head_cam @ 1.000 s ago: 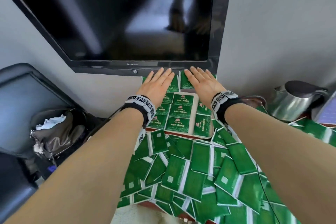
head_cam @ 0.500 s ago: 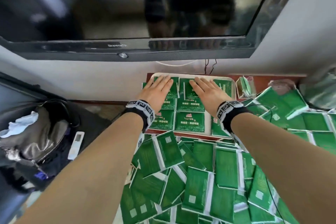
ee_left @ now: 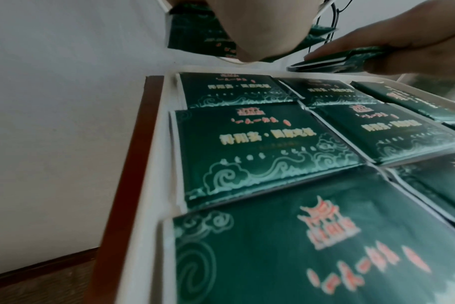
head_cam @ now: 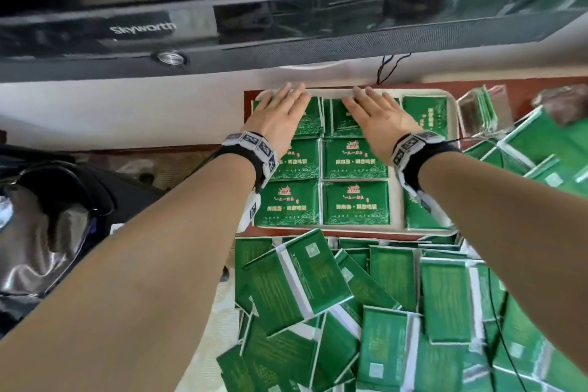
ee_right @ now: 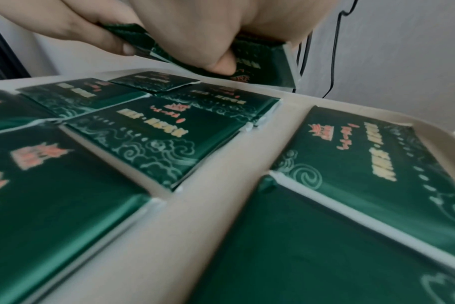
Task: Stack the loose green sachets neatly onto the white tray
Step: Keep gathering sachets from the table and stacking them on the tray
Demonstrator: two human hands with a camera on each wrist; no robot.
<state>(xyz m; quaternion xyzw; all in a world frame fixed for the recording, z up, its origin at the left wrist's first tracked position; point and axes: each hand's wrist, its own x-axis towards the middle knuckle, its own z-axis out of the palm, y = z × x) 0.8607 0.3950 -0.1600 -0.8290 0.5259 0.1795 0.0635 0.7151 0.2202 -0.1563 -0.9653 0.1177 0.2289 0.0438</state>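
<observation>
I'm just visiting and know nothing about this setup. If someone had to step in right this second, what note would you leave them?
Left hand: fingers flat on top, thumb pinching a few sachets over the tray's far left spot.
Right hand: pinches a small stack just above the far middle spot.
White tray: against the wall under the television, holding tidy green stacks in rows, labels up.
Done: most spots are filled.
Left: set both handfuls down, then move the big loose pile in front of the tray onto it.

Skyworth on the television bezel (head_cam: 222, 25), print on green sachets (head_cam: 354, 210) unreadable
</observation>
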